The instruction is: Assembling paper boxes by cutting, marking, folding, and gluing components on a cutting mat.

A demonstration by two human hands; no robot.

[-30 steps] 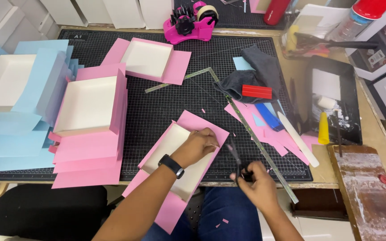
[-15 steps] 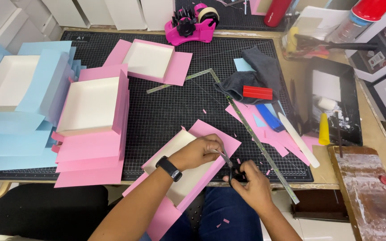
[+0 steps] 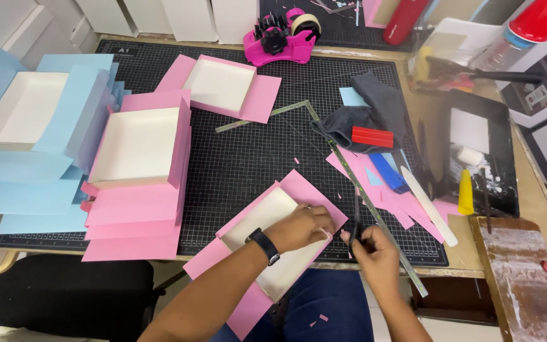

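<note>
A shallow white box tray point(image 3: 267, 218) sits on a sheet of pink paper point(image 3: 302, 187) at the near edge of the black cutting mat point(image 3: 248, 158). My left hand point(image 3: 302, 227), with a black watch on the wrist, presses down on the tray and the pink flap at its right side. My right hand point(image 3: 371, 247) is closed on black scissors point(image 3: 356, 218), whose blades point away from me just right of the pink flap. Small pink scraps lie on the mat and on my lap.
Stacks of pink-wrapped trays point(image 3: 137, 164) and blue-wrapped trays point(image 3: 26, 126) lie at the left. Another pink tray point(image 3: 223, 85) and a pink tape dispenser point(image 3: 283, 31) sit at the back. A metal square ruler point(image 3: 362, 196), grey cloth point(image 3: 362, 117), red block point(image 3: 371, 136), bone folder point(image 3: 428, 206) and glue tray point(image 3: 476, 152) are at the right.
My left hand slid right along the tray to its pink flap, and the tray turned a little. My right hand brought the scissors up beside that flap.
</note>
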